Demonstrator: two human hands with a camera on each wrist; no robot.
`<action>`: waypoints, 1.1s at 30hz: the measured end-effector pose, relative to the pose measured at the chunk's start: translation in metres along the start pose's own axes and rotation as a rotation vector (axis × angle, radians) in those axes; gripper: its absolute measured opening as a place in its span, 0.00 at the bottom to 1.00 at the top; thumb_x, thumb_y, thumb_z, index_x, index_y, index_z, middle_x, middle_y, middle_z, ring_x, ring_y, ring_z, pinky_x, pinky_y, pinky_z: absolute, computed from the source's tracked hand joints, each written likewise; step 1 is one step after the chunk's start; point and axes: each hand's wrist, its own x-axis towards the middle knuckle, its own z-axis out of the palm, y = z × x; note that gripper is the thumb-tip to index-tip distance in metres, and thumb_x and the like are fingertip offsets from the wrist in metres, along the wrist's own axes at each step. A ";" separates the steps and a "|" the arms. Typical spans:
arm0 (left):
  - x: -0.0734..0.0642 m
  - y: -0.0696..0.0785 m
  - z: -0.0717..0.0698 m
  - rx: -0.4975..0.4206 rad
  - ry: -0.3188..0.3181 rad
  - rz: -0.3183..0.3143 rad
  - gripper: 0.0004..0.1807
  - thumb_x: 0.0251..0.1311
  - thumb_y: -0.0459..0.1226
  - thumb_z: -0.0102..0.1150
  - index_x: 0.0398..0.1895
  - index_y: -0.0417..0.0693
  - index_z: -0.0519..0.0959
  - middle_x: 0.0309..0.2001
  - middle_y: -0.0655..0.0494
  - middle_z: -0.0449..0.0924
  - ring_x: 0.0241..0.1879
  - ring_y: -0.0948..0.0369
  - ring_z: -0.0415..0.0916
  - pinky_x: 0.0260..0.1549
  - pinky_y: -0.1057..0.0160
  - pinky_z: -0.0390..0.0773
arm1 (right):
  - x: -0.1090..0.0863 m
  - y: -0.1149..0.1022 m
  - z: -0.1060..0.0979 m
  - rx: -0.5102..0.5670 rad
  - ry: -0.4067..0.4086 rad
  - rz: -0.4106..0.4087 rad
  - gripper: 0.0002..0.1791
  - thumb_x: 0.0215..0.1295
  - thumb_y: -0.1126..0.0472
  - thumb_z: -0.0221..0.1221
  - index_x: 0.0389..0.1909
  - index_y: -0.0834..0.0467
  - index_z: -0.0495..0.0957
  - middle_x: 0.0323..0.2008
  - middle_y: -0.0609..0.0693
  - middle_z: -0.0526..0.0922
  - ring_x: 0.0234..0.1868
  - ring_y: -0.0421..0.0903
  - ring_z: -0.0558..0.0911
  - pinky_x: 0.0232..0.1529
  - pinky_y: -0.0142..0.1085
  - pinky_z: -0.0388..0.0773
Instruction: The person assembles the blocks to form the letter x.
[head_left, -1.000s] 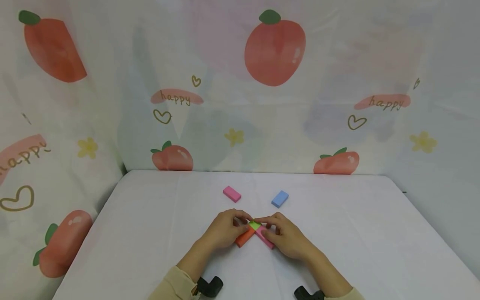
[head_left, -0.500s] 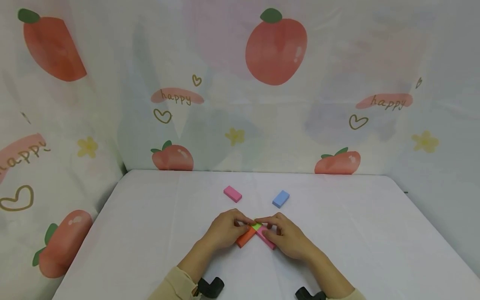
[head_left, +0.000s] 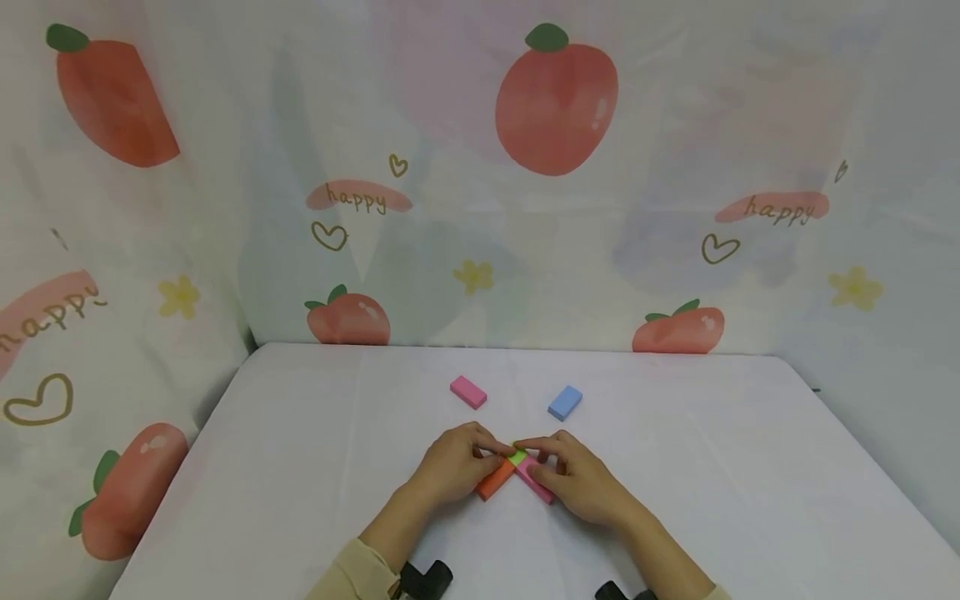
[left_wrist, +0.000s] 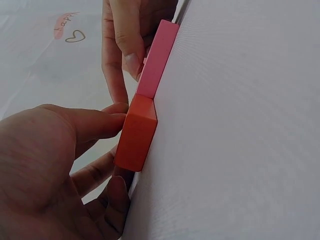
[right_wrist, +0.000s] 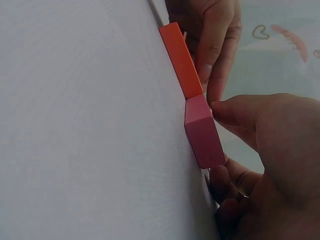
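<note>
My left hand [head_left: 457,462] pinches an orange block [head_left: 495,482], its thumb on the near side and the other fingers behind. Opposite it, my right hand [head_left: 581,479] holds a pink block [head_left: 536,482] the same way. The two blocks slant toward each other and meet at their far ends in a V. A green block [head_left: 518,457] shows at that corner, partly covered by the index fingertips of both hands. In the left wrist view, the orange block [left_wrist: 135,135] meets the pink one end to side, both lying on the white table.
Farther back on the white table [head_left: 375,392] lie another pink block [head_left: 468,392] on the left and a blue block [head_left: 565,403] on the right. A printed curtain [head_left: 420,108] with fruit and hearts hangs behind the table and along its left side.
The head view has shifted slightly, so everything sits a little lower and to the right. Both hands keep their hold, and the blocks stay arranged as before.
</note>
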 end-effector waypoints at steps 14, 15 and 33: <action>0.000 -0.002 -0.003 0.017 0.006 0.027 0.10 0.66 0.40 0.67 0.44 0.68 0.92 0.40 0.70 0.82 0.35 0.68 0.72 0.34 0.66 0.72 | 0.001 -0.003 -0.002 0.081 0.059 -0.015 0.18 0.70 0.55 0.66 0.59 0.43 0.83 0.42 0.46 0.78 0.32 0.41 0.73 0.29 0.31 0.70; 0.000 -0.002 -0.003 0.016 0.006 0.028 0.10 0.66 0.40 0.67 0.44 0.68 0.92 0.40 0.70 0.82 0.35 0.68 0.72 0.34 0.66 0.72 | 0.001 -0.003 -0.002 0.084 0.064 -0.011 0.17 0.69 0.55 0.67 0.58 0.43 0.84 0.41 0.46 0.78 0.32 0.41 0.73 0.29 0.31 0.70; 0.002 -0.004 -0.001 0.015 0.010 0.021 0.10 0.66 0.42 0.67 0.43 0.70 0.92 0.40 0.71 0.81 0.36 0.69 0.72 0.35 0.67 0.72 | 0.002 -0.011 -0.007 0.082 0.118 0.022 0.16 0.68 0.55 0.68 0.55 0.47 0.85 0.42 0.46 0.80 0.36 0.41 0.77 0.34 0.31 0.74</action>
